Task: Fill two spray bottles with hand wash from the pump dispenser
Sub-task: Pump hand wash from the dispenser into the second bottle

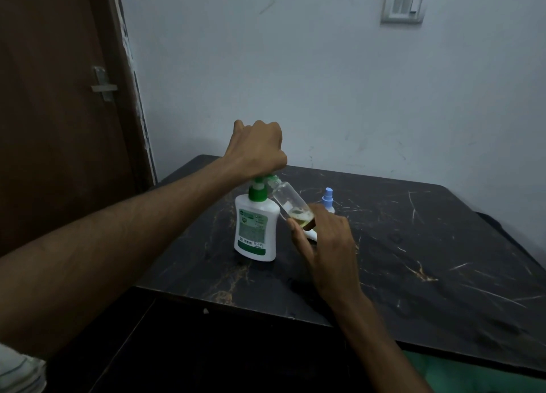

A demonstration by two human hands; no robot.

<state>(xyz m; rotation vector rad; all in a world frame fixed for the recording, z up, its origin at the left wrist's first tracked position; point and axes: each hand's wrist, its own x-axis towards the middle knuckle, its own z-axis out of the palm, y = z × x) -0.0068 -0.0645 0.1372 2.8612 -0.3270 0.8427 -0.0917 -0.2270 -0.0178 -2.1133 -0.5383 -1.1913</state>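
Note:
A white pump dispenser (256, 230) with a green collar stands on the black marbled table (428, 244). My left hand (257, 150) sits on top of its green pump head with the fingers curled over it. My right hand (326, 244) grips a clear, uncapped spray bottle (288, 196) by its lower end. The bottle is tilted, with its mouth up against the pump nozzle. A little yellowish liquid lies in its lower end. A second spray bottle with a blue spray top (328, 199) stands just behind my right hand, mostly hidden.
A small white piece (312, 235) lies on the table under my right hand; what it is I cannot tell. A brown door (59, 126) stands at the left and a pale wall with a switch plate (404, 3) behind. The table's near edge runs below my forearms.

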